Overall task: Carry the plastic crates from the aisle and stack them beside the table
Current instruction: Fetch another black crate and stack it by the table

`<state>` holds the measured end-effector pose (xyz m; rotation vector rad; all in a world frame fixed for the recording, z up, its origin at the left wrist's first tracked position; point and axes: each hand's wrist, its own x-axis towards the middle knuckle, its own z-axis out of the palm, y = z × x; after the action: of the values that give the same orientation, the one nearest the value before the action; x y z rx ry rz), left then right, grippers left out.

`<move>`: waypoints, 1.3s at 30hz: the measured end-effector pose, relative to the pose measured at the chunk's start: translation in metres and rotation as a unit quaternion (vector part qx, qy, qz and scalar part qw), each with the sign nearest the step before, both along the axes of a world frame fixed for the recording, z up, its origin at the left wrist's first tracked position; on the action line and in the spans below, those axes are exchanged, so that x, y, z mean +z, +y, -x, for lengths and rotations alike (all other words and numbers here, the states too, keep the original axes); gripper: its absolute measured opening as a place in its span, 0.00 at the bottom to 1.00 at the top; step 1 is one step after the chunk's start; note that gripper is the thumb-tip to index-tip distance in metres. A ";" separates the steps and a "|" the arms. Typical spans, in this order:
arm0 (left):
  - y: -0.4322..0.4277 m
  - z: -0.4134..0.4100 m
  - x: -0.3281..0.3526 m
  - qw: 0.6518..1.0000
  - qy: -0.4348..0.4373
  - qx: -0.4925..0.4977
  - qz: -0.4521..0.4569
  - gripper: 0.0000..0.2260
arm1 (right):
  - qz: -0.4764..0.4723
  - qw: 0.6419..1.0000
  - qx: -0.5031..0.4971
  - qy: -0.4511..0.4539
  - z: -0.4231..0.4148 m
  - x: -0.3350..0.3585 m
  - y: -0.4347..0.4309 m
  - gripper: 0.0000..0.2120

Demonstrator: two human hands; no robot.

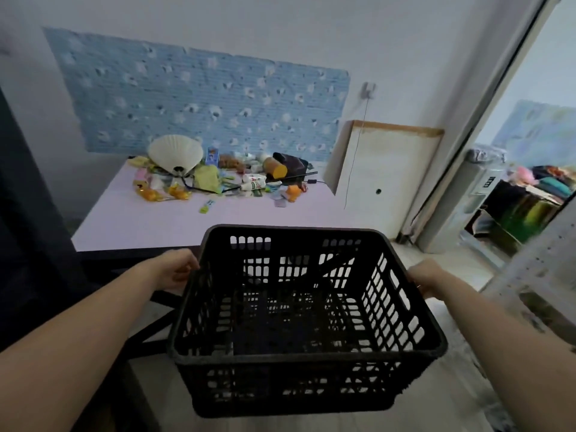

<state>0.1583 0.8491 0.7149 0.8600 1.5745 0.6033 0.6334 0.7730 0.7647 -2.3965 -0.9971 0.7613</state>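
A black slotted plastic crate (pixel 299 363) hangs in the air in front of me, empty and open side up. My left hand (pixel 174 269) grips its left rim. My right hand (pixel 427 277) grips its right rim, fingers curled over the edge. The crate is just in front of the near edge of the table (pixel 162 222), which has a pale lilac top and dark legs. Bare floor shows through the crate's slots to the right of the table.
On the table's far half lies a heap of small items with a white fan (pixel 175 152). A white board (pixel 386 176) leans on the wall right of the table. A doorway at right opens onto a cluttered room; a dark surface fills the left edge.
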 end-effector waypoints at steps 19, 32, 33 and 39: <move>0.201 -0.095 -0.230 0.969 0.005 0.194 0.151 0.12 | 0.152 0.977 0.147 -0.011 -0.120 -0.263 0.295 0.10; 0.215 -0.098 -0.234 0.974 0.152 0.133 0.098 0.08 | 0.218 0.950 0.222 -0.016 -0.131 -0.257 0.322 0.12; 0.216 -0.099 -0.235 0.971 0.186 0.122 0.086 0.12 | 0.220 0.947 0.231 -0.028 -0.127 -0.253 0.322 0.11; 0.210 -0.136 -0.197 0.954 0.297 0.029 -0.024 0.16 | 0.148 0.944 0.266 -0.123 -0.095 -0.230 0.327 0.19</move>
<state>0.2939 1.0593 0.5183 1.1015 2.1381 0.4433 0.7284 1.0995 0.5346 -2.5394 -1.7939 0.8527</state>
